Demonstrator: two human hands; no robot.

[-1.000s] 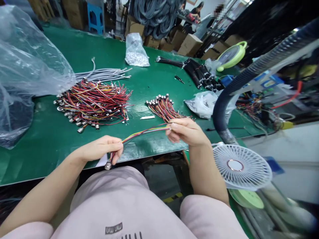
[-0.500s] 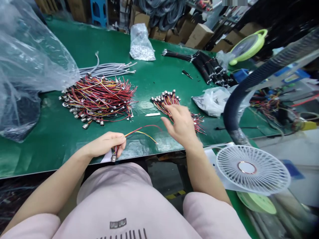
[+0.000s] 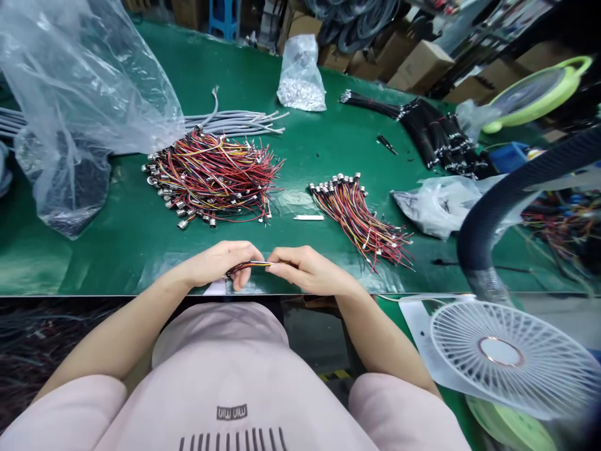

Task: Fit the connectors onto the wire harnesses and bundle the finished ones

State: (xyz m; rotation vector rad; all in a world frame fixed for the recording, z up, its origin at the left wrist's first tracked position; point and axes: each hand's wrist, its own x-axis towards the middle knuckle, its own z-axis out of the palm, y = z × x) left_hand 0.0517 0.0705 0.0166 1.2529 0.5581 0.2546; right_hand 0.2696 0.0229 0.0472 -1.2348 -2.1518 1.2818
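A short wire harness (image 3: 256,264) of thin coloured wires stretches between my two hands over the table's front edge. My left hand (image 3: 228,260) is closed round its left part, hiding the connector end. The fingers of my right hand (image 3: 305,268) pinch the wires farther right, and the free ends are hidden in that hand. Beyond my left hand lies a large heap of similar harnesses (image 3: 211,175) with metal round connectors. A smaller, neater bundle of harnesses (image 3: 359,216) rests beyond my right hand.
A white pen-like stick (image 3: 308,218) lies between the heaps. Grey cables (image 3: 239,123) and a clear plastic bag (image 3: 117,94) are at left, a bag of small parts (image 3: 301,78) at the back. Black cables (image 3: 422,131), a black hose (image 3: 488,219) and a white fan (image 3: 500,351) stand at right.
My right hand has come back from the smaller bundle to the left and now pinches the harness's wires. My left hand still holds the harness. The view has shifted left.
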